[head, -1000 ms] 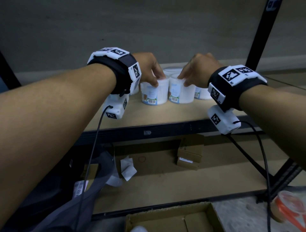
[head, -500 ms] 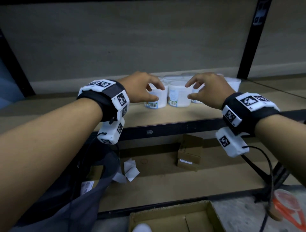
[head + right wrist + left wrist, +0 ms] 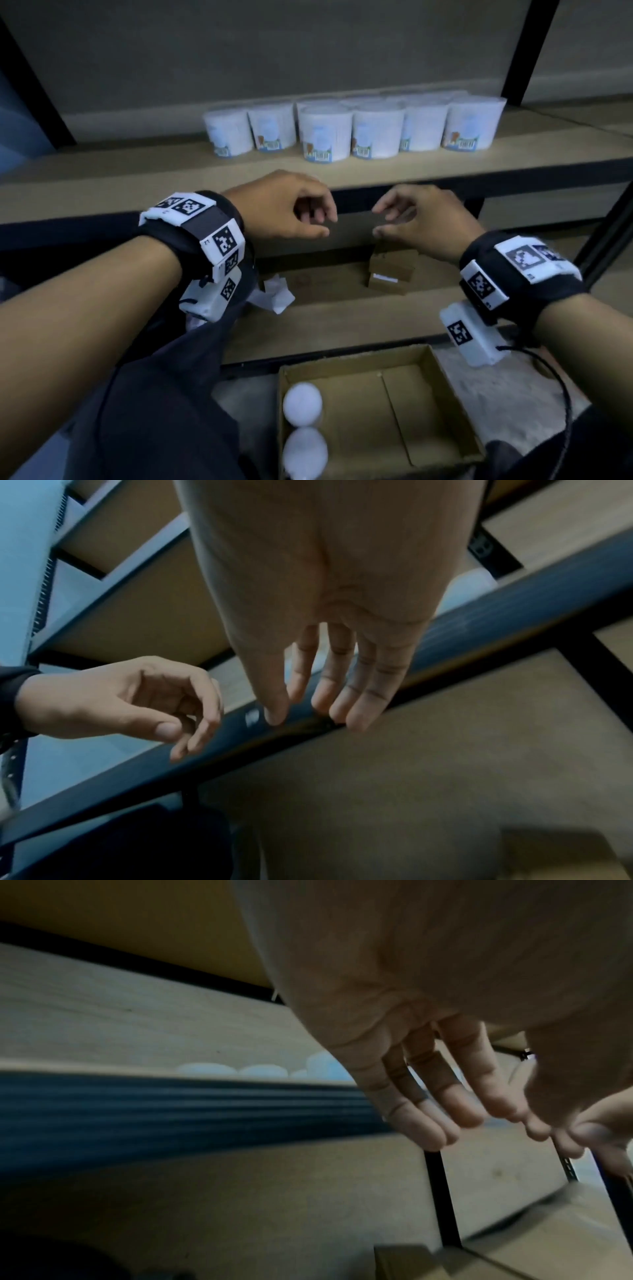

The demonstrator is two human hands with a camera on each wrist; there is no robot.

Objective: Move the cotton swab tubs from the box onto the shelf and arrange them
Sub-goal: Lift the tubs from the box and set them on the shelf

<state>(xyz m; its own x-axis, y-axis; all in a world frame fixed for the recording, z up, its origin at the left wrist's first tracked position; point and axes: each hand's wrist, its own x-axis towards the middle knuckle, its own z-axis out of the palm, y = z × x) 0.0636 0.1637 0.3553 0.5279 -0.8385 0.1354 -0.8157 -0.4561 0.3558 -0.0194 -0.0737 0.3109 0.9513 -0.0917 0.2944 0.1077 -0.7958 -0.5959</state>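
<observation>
Several white cotton swab tubs (image 3: 352, 128) stand grouped on the wooden shelf (image 3: 137, 171); their lids (image 3: 263, 1070) peek over the shelf edge in the left wrist view. Two more white tubs (image 3: 303, 425) lie in the cardboard box (image 3: 455, 404) on the floor. My left hand (image 3: 308, 219) and right hand (image 3: 394, 219) hover side by side in front of the shelf's dark front rail, below the tubs. Both hold nothing, fingers loosely curled. The right wrist view shows my right hand's fingers (image 3: 342, 685) hanging relaxed and my left hand (image 3: 137, 704) beside them.
A lower shelf holds a small brown carton (image 3: 392, 274) and crumpled white paper (image 3: 274, 296). Black uprights (image 3: 524, 51) frame the rack. Dark clothing (image 3: 164, 394) fills the lower left. A cable (image 3: 561, 394) trails from the right wrist unit.
Both hands let go of the two front tubs and drew back and down, away from the shelf. The view tilted down, showing more of the box.
</observation>
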